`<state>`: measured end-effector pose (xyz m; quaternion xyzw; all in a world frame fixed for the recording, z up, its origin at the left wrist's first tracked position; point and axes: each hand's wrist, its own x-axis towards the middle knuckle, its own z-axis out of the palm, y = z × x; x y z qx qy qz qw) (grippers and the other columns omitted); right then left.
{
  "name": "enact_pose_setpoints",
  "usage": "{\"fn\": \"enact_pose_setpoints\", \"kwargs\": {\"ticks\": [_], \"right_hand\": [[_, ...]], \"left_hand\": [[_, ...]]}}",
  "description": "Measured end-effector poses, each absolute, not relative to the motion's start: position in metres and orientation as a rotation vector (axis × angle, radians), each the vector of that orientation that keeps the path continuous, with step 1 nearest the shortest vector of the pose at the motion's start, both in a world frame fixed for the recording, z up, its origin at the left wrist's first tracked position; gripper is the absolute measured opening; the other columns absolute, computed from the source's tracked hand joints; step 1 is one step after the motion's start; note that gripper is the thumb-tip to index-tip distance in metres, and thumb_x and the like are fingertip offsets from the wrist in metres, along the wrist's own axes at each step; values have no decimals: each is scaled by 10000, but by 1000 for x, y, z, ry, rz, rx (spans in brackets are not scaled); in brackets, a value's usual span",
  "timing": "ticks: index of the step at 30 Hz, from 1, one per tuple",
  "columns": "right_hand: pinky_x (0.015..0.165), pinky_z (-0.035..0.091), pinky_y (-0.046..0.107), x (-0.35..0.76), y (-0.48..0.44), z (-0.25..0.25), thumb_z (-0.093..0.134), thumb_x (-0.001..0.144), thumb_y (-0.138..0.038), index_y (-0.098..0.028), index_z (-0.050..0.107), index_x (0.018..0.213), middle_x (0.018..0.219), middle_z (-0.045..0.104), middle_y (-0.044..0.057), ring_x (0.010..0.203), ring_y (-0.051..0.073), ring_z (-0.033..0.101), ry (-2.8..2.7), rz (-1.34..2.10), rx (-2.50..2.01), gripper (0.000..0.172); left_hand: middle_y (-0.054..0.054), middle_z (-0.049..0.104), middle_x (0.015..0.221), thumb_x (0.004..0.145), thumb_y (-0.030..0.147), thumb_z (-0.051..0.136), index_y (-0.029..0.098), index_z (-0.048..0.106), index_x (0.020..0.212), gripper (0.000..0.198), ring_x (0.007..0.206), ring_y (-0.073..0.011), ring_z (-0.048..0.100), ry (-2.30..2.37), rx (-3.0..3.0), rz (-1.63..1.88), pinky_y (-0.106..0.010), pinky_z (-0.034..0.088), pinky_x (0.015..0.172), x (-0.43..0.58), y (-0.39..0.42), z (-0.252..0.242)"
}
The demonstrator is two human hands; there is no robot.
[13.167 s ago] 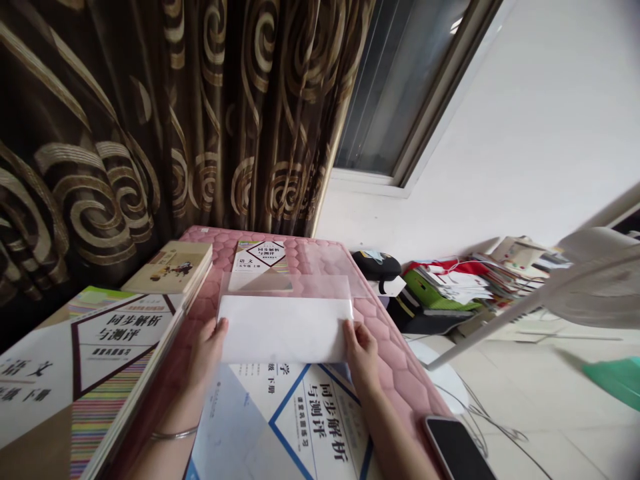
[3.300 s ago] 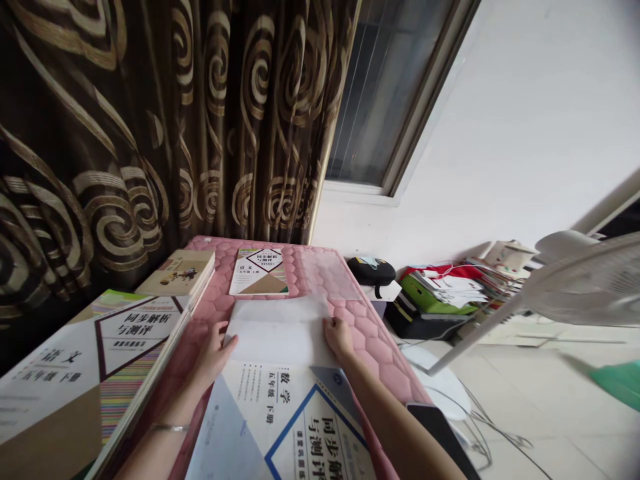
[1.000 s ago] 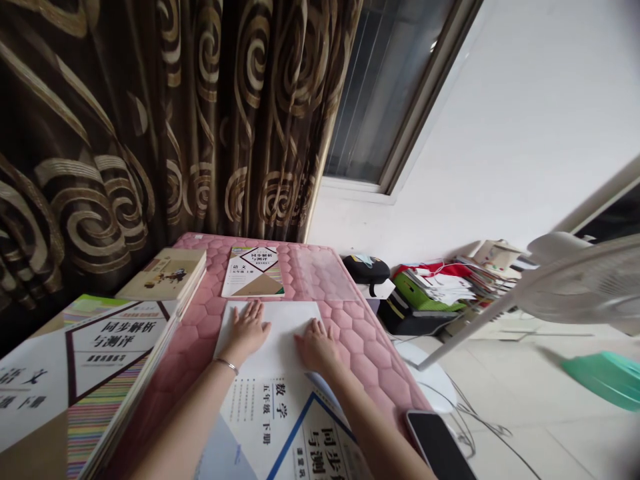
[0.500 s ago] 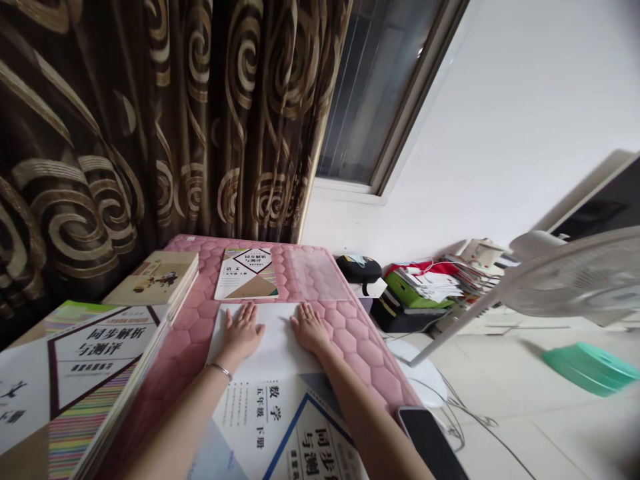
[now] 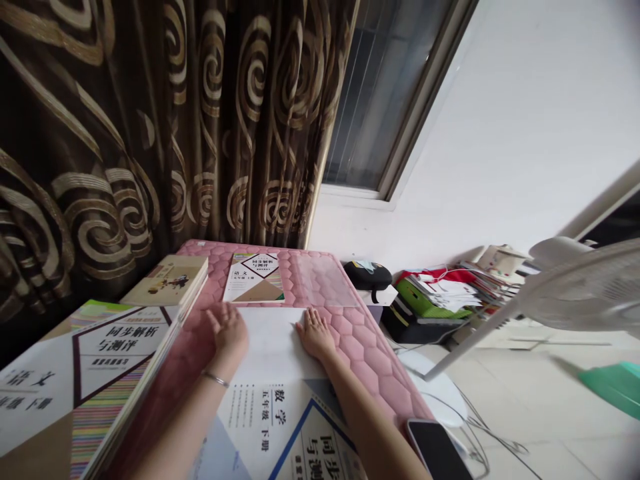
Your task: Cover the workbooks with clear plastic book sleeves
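A sheet with a blank white upper part (image 5: pixel 273 337) lies on the pink quilted mat, and a printed book cover with a blue diamond (image 5: pixel 267 427) shows below it. At the sheet's upper left edge is my left hand (image 5: pixel 229 333), fingers apart and slightly blurred, a bracelet at the wrist. My right hand (image 5: pixel 316 333) rests flat on the right edge, fingers spread. Neither hand grips anything. Beyond the sheet lies a booklet with a dark-red diamond (image 5: pixel 254 278).
Book stacks (image 5: pixel 115 353) fill the left side of the pink mat (image 5: pixel 363 347). A phone (image 5: pixel 437 447) lies at its lower right. A transparent sheet (image 5: pixel 325 280) is at the back. Right of the mat stands a white fan (image 5: pixel 585 287); curtains hang behind.
My left hand has moved leftward from the white surface to its left edge. My right hand stays near the right edge. The whole view has shifted slightly.
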<state>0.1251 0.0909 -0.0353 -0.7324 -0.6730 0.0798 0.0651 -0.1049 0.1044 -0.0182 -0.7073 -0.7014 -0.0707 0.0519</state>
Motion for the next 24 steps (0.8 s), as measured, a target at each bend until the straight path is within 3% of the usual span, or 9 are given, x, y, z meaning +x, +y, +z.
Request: {"fn": "enact_pose_setpoints", "kwargs": {"ticks": [4,9,14,19,24], "right_hand": [[1203,89,395,124,89,-34,214,1010,-466,-15,236,1524,1606,173,160,1497,235,133,-2033,224,-2209,685],[1204,87,397,124,86,-25,217,1013,-457,-13,221,1527,1605,168,167,1498,233,126,-2040,241,-2223,680],[1202,91,446,89,86,-12,262,1012,-379,7,250,1514,1587,198,205,1493,265,145,-2076,326,-2191,633],[1204,126,403,49,92,-16,174,1029,-471,-170,221,1550,1609,188,72,1495,171,130,-2309,528,-1697,604],[1205,106,405,84,93,-25,208,1019,-465,-78,264,1531,1605,168,139,1496,217,131,-2182,371,-1978,644]], "left_hand": [[-124,313,1579,907,190,300,133,356,1499,597,1476,-281,245,-1731,-2675,-263,-601,160,1179,-52,99,-23],[-76,289,1589,956,410,295,196,338,1509,595,1472,-271,258,-1784,-2687,-288,-608,133,1182,-50,102,-34],[-58,271,1592,959,364,283,217,337,1510,573,1477,-267,244,-1849,-2633,-306,-627,70,1182,-70,108,-38],[-35,282,1591,950,247,269,260,368,1498,557,1486,-266,218,-1857,-2649,-243,-593,46,1196,-67,107,-38],[-50,289,1589,956,377,301,247,345,1505,567,1475,-286,244,-1868,-2632,-323,-641,30,1177,-66,107,-37]]}}
